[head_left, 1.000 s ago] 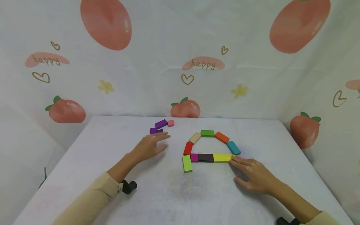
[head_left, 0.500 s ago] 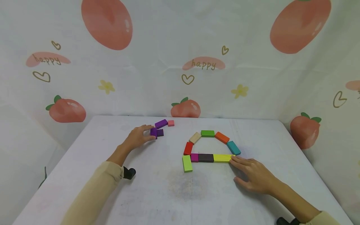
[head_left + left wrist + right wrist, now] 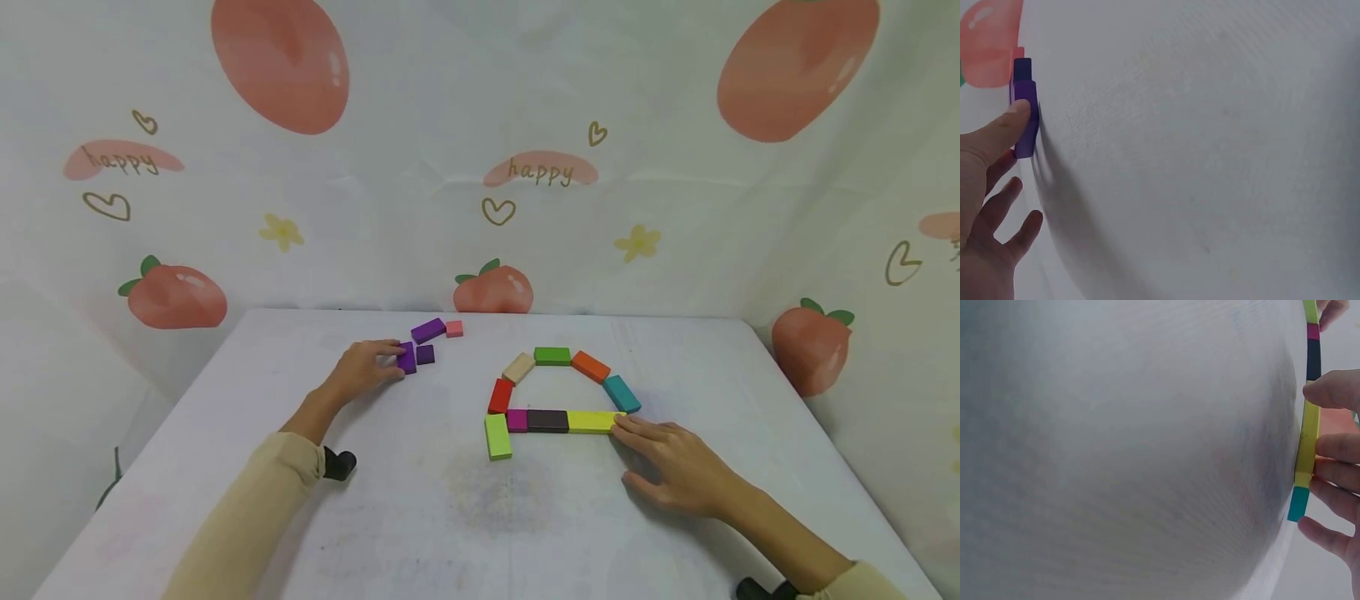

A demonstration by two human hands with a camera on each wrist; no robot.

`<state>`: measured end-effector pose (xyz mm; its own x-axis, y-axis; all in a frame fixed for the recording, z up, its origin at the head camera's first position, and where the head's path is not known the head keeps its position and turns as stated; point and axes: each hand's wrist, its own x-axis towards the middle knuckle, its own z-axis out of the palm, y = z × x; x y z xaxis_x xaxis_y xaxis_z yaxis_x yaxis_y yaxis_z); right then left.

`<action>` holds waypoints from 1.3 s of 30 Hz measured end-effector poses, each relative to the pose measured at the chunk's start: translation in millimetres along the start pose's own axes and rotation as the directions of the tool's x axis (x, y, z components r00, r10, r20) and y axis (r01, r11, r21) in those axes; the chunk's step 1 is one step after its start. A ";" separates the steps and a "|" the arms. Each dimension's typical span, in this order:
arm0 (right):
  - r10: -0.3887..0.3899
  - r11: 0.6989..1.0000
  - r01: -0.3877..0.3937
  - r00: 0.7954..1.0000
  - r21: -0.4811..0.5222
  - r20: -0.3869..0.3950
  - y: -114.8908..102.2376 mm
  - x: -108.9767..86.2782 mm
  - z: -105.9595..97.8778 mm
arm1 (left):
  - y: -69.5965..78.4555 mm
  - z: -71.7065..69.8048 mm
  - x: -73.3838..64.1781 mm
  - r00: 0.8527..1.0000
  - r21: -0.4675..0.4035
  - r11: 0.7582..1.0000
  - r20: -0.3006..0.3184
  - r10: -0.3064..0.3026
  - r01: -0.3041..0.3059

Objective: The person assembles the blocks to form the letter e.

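Observation:
In the head view, my left hand [image 3: 365, 369] pinches a purple block [image 3: 407, 359] by its left side. The left wrist view has the thumb on the near face of that purple block [image 3: 1025, 131], a finger behind it. Just right of it lies a dark purple block [image 3: 425, 355]. My right hand [image 3: 678, 468] lies with extended fingers, its fingertips at the right end of a yellow block [image 3: 592, 422]. Left of the yellow one, a black block [image 3: 547, 422] and a magenta block [image 3: 517, 421] continue the straight row.
Red [image 3: 500, 396], beige [image 3: 519, 367], green [image 3: 552, 357], orange [image 3: 591, 367] and teal [image 3: 622, 393] blocks arch behind the row. A lime block [image 3: 498, 437] slants at its left end. Another purple block [image 3: 427, 331] and a pink block [image 3: 454, 329] lie farther back.
My left hand has moved left from above the purple blocks and taken hold of one, which has shifted slightly left and nearer, away from the dark purple block. The right hand stays put.

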<state>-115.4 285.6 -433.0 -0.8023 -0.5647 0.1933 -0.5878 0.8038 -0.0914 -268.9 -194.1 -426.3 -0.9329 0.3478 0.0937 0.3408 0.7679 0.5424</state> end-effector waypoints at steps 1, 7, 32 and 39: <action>-0.001 1.000 0.001 1.000 -0.001 -0.001 0.1 0.1 -0.1 | -0.4 -0.5 -0.6 1.000 -0.014 1.000 -0.014 0.010 -0.010; -0.003 1.000 0.003 1.000 0.001 -0.005 0.4 -0.1 0.5 | 0.5 -4.1 -6.4 0.999 -0.113 0.993 -0.028 0.021 -0.024; 0.002 1.000 -0.002 1.000 -0.008 0.008 -0.9 -0.8 0.8 | 63.8 27.7 -46.0 0.936 -0.129 0.931 -0.141 0.324 -0.342; -0.005 1.000 0.005 1.000 -0.013 0.007 -0.8 0.0 1.0 | 91.7 44.8 -58.6 0.914 -0.141 0.905 -0.124 0.385 -0.401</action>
<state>-115.0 284.8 -433.8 -0.8001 -0.5701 0.1864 -0.5905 0.8033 -0.0776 -177.7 -120.0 -419.5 -0.7361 0.5474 0.3981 0.6658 0.4798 0.5714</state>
